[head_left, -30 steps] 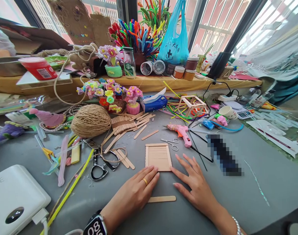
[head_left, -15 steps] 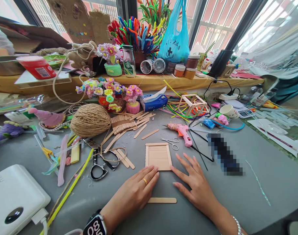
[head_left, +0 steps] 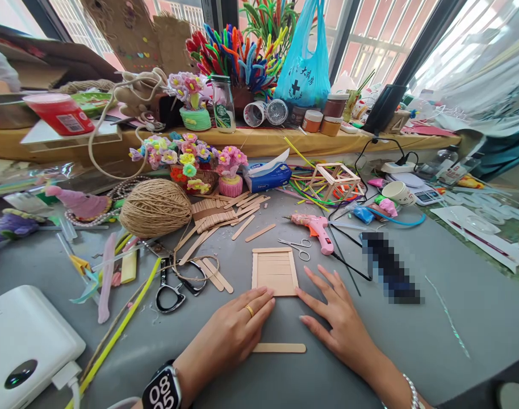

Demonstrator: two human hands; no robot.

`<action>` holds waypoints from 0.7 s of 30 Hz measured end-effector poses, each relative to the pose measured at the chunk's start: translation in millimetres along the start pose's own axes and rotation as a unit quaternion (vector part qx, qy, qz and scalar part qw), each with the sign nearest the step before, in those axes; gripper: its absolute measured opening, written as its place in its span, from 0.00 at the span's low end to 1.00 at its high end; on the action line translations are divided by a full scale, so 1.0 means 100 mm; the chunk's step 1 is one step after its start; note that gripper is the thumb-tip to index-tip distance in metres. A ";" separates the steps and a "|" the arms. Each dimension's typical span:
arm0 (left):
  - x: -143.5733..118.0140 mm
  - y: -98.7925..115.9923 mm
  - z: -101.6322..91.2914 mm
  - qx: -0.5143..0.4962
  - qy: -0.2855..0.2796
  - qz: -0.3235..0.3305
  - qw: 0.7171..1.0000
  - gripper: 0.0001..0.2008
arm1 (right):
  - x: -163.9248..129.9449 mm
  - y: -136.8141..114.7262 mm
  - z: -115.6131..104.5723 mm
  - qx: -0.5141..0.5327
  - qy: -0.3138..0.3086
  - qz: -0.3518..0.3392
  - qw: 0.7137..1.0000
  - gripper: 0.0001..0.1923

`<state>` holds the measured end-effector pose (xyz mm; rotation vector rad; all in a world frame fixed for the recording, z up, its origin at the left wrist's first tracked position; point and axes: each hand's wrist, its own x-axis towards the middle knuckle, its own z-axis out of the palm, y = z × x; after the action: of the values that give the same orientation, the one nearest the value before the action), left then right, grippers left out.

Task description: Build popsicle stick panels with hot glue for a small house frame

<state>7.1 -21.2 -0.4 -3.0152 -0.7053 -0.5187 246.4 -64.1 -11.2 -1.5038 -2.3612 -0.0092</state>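
Down on the grey table (head_left: 413,341), seen from the head camera, a flat panel of craft sticks (head_left: 275,272) lies just beyond both hands. Left hand (head_left: 231,332) rests flat, fingers spread and gripping nothing, fingertips at the panel's near edge. Right hand (head_left: 342,321) lies equally slack, fingers splayed, one fingertip touching the panel's near right corner. Between the wrists lies a single loose stick (head_left: 279,347). Beside the right hand, a dark object (head_left: 391,275) is blurred past telling.
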 end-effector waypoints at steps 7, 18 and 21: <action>0.00 0.01 -0.01 -0.015 0.011 -0.005 1.000 0.19 | 0.10 0.02 -0.04 0.035 -0.017 0.020 0.999 0.27; 0.00 0.00 -0.02 -0.009 -0.004 0.001 1.000 0.19 | 0.70 0.09 0.09 0.017 -0.081 -0.084 0.993 0.38; 0.00 0.00 -0.02 -0.011 -0.002 0.003 1.000 0.19 | 0.68 0.09 0.11 0.012 -0.087 -0.082 0.993 0.38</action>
<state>6.4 -21.1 1.4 -3.0380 -0.6962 -0.5234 225.6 2.0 -4.0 -1.3435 -2.6067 0.1142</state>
